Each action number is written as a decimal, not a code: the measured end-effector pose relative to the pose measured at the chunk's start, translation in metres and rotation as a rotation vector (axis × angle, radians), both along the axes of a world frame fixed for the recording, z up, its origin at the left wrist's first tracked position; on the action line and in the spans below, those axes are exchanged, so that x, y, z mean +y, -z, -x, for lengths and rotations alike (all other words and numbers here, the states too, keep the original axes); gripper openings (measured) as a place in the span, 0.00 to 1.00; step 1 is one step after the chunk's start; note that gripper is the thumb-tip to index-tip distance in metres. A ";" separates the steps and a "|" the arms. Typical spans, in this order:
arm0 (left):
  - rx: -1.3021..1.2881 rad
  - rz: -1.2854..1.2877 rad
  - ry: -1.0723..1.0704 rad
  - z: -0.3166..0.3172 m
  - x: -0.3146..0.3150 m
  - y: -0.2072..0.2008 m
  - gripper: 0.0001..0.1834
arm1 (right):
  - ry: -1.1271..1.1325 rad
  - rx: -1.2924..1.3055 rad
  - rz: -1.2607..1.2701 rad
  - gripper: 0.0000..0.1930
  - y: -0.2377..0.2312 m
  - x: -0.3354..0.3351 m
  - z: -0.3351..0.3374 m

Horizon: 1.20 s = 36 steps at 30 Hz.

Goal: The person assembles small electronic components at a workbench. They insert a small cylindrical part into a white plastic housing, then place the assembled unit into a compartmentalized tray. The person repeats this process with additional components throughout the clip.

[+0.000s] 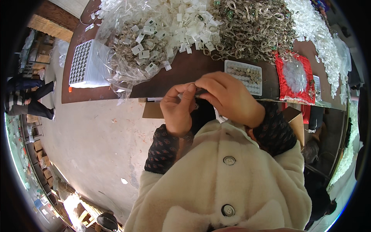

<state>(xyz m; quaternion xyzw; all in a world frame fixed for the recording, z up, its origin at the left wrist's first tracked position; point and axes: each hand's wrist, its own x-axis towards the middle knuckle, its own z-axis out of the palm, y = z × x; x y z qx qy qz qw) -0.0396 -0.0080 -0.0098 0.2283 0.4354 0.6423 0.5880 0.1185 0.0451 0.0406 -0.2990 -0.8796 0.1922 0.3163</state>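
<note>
The left hand (177,111) and right hand (234,98) are meeting at the fingertips before the cream coat (216,166), fingers bunching closely; what they are pinching, if anything, I cannot tell. Just beyond the right hand, a pale tray (243,64) is holding round pieces (253,74); tangled wire coils (255,29) are lying heaped behind.
</note>
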 end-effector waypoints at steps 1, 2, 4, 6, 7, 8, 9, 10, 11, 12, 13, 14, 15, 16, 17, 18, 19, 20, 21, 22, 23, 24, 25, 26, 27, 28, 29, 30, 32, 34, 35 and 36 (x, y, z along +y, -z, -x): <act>-0.048 -0.004 0.025 -0.003 -0.001 -0.001 0.07 | 0.025 0.043 -0.068 0.17 0.003 -0.005 -0.002; -0.095 -0.007 0.053 -0.005 -0.001 -0.003 0.07 | 0.036 0.014 -0.081 0.19 0.007 -0.009 -0.005; -0.098 0.011 0.045 -0.010 -0.001 -0.005 0.07 | 0.059 0.024 -0.154 0.21 0.012 -0.014 -0.010; -0.012 0.052 -0.033 -0.012 0.002 -0.008 0.07 | 0.101 0.115 -0.081 0.20 0.016 -0.016 -0.013; 0.272 -0.036 -0.065 -0.012 0.007 -0.008 0.07 | 0.123 0.169 -0.051 0.19 0.017 -0.017 -0.015; 0.555 -0.124 -0.097 -0.010 0.014 -0.008 0.07 | 0.139 0.202 -0.010 0.17 0.016 -0.019 -0.018; 0.835 -0.189 -0.130 -0.009 0.022 -0.008 0.08 | 0.154 0.236 0.030 0.16 0.015 -0.020 -0.021; 1.036 -0.206 -0.064 -0.004 0.030 -0.009 0.09 | 0.169 0.269 0.071 0.14 0.014 -0.022 -0.025; 1.127 -0.324 -0.076 -0.005 0.040 -0.008 0.09 | 0.181 0.291 0.092 0.13 0.013 -0.024 -0.028; 1.217 -0.401 -0.097 -0.006 0.051 -0.007 0.09 | 0.193 0.313 0.111 0.12 0.011 -0.025 -0.032; 1.306 -0.478 -0.117 -0.008 0.063 -0.007 0.10 | 0.205 0.335 0.135 0.11 0.010 -0.026 -0.036; 1.333 -0.414 -0.100 -0.010 0.074 -0.007 0.13 | 0.212 0.345 0.134 0.11 0.008 -0.027 -0.040; 1.439 -0.381 -0.138 -0.014 0.085 -0.008 0.15 | 0.221 0.354 0.138 0.11 0.007 -0.027 -0.044; 1.542 -0.341 -0.162 -0.018 0.096 -0.010 0.16 | 0.231 0.364 0.143 0.11 0.006 -0.028 -0.048; 1.644 -0.300 -0.187 -0.021 0.106 -0.012 0.17 | 0.236 0.372 0.159 0.11 0.005 -0.029 -0.052; 1.736 -0.218 -0.178 -0.025 0.116 -0.014 0.19 | 0.241 0.380 0.175 0.11 0.004 -0.030 -0.056; 1.805 -0.115 -0.156 -0.028 0.125 -0.016 0.19 | 0.247 0.390 0.190 0.11 0.004 -0.031 -0.059; 1.869 -0.011 -0.133 -0.030 0.133 -0.018 0.18 | 0.242 0.398 0.196 0.10 0.004 -0.031 -0.063; 1.930 0.097 -0.107 -0.031 0.139 -0.019 0.18 | 0.239 0.410 0.205 0.10 0.004 -0.031 -0.066; 1.941 0.153 -0.089 -0.030 0.143 -0.020 0.14 | 0.235 0.424 0.214 0.10 0.005 -0.031 -0.070; 1.916 0.099 -0.104 -0.028 0.143 -0.019 0.14 | 0.233 0.438 0.224 0.10 0.005 -0.031 -0.073; 1.890 0.045 -0.118 -0.026 0.140 -0.019 0.13 | 0.230 0.457 0.232 0.10 0.007 -0.031 -0.075; 1.867 -0.002 -0.125 -0.023 0.135 -0.018 0.12 | 0.228 0.476 0.239 0.10 0.008 -0.030 -0.078; 1.918 -0.120 -0.151 -0.020 0.129 -0.017 0.08 | 0.232 0.493 0.247 0.10 0.009 -0.029 -0.081; 1.877 -0.226 -0.180 -0.017 0.120 -0.015 0.08 | 0.236 0.508 0.256 0.10 0.011 -0.029 -0.083; 1.823 -0.295 -0.179 -0.013 0.112 -0.015 0.07 | 0.244 0.519 0.274 0.10 0.013 -0.028 -0.084; 1.761 -0.373 -0.180 -0.010 0.104 -0.014 0.07 | 0.254 0.553 0.368 0.09 0.014 -0.028 -0.085; 1.746 -0.360 -0.171 -0.008 0.096 -0.014 0.05 | 0.264 0.582 0.475 0.08 0.016 -0.028 -0.085; 1.635 -0.337 -0.101 -0.004 0.085 -0.014 0.05 | 0.274 0.652 0.626 0.07 0.019 -0.028 -0.083; 1.418 -0.229 -0.015 -0.002 0.077 -0.017 0.06 | 0.272 0.729 0.726 0.08 0.021 -0.028 -0.079; 1.357 -0.140 0.053 -0.002 0.073 -0.019 0.05 | 0.275 0.731 0.733 0.08 0.022 -0.028 -0.077; 1.291 -0.052 0.120 -0.002 0.070 -0.022 0.05 | 0.278 0.729 0.746 0.07 0.023 -0.028 -0.075</act>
